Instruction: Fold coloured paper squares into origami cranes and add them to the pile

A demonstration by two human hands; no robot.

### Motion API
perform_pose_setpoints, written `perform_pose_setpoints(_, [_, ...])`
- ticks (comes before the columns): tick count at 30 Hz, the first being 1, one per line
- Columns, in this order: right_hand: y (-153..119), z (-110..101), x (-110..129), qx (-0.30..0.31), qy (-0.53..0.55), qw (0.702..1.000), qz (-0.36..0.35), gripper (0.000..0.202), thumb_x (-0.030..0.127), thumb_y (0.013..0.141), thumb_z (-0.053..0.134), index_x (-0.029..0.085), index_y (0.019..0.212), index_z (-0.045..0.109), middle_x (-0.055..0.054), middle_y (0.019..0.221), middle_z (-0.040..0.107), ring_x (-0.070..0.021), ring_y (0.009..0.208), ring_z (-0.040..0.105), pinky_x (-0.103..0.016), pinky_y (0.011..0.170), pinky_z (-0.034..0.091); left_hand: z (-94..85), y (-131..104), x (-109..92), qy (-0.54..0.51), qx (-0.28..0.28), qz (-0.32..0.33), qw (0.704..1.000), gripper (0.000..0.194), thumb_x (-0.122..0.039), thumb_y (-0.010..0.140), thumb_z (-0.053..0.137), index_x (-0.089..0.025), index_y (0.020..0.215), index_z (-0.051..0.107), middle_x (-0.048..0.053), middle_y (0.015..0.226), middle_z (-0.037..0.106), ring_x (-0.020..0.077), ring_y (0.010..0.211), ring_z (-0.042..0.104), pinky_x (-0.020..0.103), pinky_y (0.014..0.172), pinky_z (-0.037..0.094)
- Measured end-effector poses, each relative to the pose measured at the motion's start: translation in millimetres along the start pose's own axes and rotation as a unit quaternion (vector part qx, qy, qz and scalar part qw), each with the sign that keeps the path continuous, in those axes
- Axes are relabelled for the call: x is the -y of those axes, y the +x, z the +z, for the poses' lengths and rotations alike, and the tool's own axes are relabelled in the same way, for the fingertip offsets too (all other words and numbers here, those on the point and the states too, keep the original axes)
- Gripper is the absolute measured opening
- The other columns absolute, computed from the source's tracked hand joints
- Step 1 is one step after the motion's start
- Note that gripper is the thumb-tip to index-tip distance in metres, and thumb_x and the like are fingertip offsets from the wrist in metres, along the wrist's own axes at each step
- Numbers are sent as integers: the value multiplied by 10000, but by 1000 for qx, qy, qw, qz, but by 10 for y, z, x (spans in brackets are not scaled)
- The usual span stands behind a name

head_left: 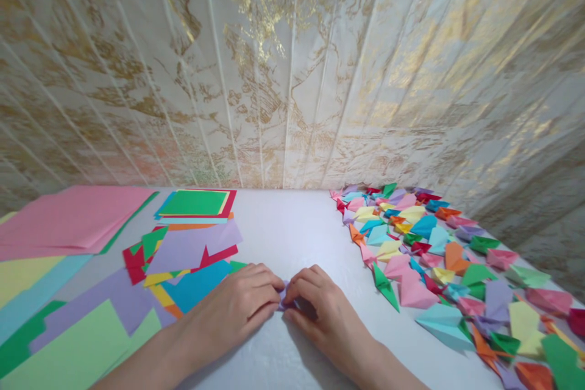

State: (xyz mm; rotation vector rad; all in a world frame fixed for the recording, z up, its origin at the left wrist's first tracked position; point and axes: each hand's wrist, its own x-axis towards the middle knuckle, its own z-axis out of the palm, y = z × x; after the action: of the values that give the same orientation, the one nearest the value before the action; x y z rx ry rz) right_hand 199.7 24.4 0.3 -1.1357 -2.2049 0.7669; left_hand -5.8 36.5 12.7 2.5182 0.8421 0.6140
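Observation:
A small purple piece of paper (284, 296) is between my two hands, low in the middle of the head view, mostly hidden by fingers. My left hand (249, 298) has its fingers closed on the paper's left side. From the right, my right hand (317, 300) pinches the same piece with curled fingers and thumb. Both hands rest at the white table (283, 225), fingertips nearly touching. The folds of the paper are too small to make out.
Many folded coloured paper pieces (418, 292) cover the table's right side. Flat coloured scraps (196, 247), a neat stack of small sheets (194, 203) and large pink sheets (73, 219) lie on the left. A patterned curtain (292, 73) hangs behind the table.

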Motion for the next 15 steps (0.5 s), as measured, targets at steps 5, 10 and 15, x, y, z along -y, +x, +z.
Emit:
perform_pose_setpoints(5, [8, 33, -23, -4, 2, 1000, 8, 242, -24, 749, 676, 204, 825, 652, -3, 853, 638, -183, 851, 540, -305, 774, 414, -8, 10, -10, -26, -8, -24, 999, 185, -98, 924, 545, -208, 894, 690, 11, 977, 720, 160, 920, 630, 284, 848, 475])
perform_pose_setpoints(10, [22, 11, -10, -7, 30, 999, 25, 191, 19, 777, 691, 205, 799, 656, 6, 848, 646, -175, 863, 552, -304, 791, 416, 12, 20, 9, -52, -15, -35, 998, 184, -95, 913, 553, -208, 885, 695, 6, 983, 721, 153, 935, 635, 273, 853, 481])
perform_pose_setpoints(15, [50, 31, -17, -8, 20, 999, 25, 173, 33, 792, 707, 198, 784, 653, 2, 833, 639, -173, 850, 540, -296, 783, 415, 7, 33, 6, -59, -17, -62, 996, 180, -96, 907, 556, -200, 848, 691, 12, 980, 725, 160, 944, 638, 269, 855, 482])
